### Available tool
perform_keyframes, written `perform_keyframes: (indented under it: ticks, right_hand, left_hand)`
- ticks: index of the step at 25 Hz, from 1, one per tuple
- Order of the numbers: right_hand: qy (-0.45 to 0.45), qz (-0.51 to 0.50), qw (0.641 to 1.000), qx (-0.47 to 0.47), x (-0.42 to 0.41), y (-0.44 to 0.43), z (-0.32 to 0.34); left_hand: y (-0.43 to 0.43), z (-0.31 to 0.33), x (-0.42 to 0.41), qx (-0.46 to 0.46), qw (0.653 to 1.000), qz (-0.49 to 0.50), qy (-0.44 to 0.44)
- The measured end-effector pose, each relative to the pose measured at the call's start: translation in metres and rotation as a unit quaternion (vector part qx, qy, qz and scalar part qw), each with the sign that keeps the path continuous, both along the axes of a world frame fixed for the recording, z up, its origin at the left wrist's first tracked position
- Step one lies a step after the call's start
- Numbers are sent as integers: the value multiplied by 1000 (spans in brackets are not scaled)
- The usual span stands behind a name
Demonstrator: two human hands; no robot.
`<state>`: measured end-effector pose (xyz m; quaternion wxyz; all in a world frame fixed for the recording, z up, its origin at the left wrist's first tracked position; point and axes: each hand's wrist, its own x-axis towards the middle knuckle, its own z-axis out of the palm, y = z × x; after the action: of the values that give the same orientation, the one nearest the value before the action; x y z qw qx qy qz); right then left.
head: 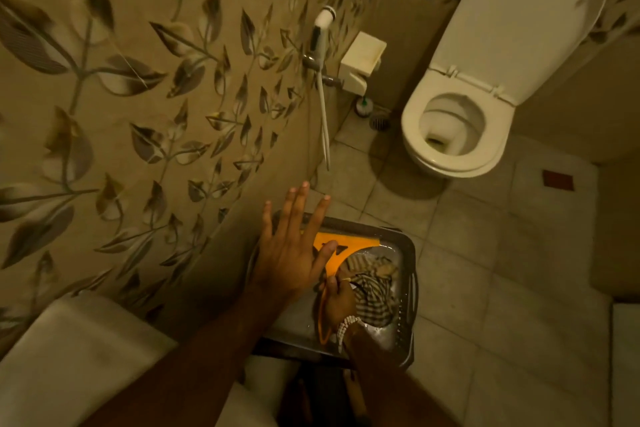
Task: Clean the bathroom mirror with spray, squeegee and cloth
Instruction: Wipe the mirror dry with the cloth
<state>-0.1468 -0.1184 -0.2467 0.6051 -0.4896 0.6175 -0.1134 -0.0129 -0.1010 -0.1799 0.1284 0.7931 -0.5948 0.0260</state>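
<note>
A grey plastic basket (412, 274) stands on the floor below me. Inside it lie an orange squeegee (349, 242) and a striped checked cloth (375, 291). My right hand (337, 302), with a white bead bracelet on the wrist, is down in the basket with its fingers closed on the squeegee's orange handle beside the cloth. My left hand (292, 246) hovers flat over the basket's left side, fingers spread, holding nothing. No spray bottle and no mirror are in view.
A leaf-patterned tiled wall (138, 114) fills the left. A toilet (450, 135) with raised lid stands at the back right, a hand sprayer (320, 31) and toilet brush (363, 106) beside it. A white sink edge (69, 357) is at lower left. Tiled floor lies to the right.
</note>
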Motion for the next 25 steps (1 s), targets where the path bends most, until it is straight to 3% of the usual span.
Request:
perform_keyframes:
  ticks: [6,11,14,16,18,21,25]
  right_hand:
    - [37,10,999,9,13,1,-28]
    - [146,75,982,-94,-3,-3,-20]
    - [199,146,942,-228,-22,-15,-9]
    - [273,196,886,-318,-35,-24,-8]
    - [322,277,858,-289,-50,-33,-11]
    - [325,364,856,-170,-60,-40,-20]
    - [333,387,843,-168,-53,-57,-19]
  left_hand:
    - [-4,-17,-3,-27,999,-17,9]
    - [-2,2,-17,-12,999,-5,31]
    - [-4,13,-24,-4,1000,-6,24]
    - [-7,17,-29,3,1000,-6,28]
    - [-11,18,-37,5,999,-9,42]
    - [-12,13,-49,11,999,-16,48]
    - [-10,9,-51,36,999,-18,28]
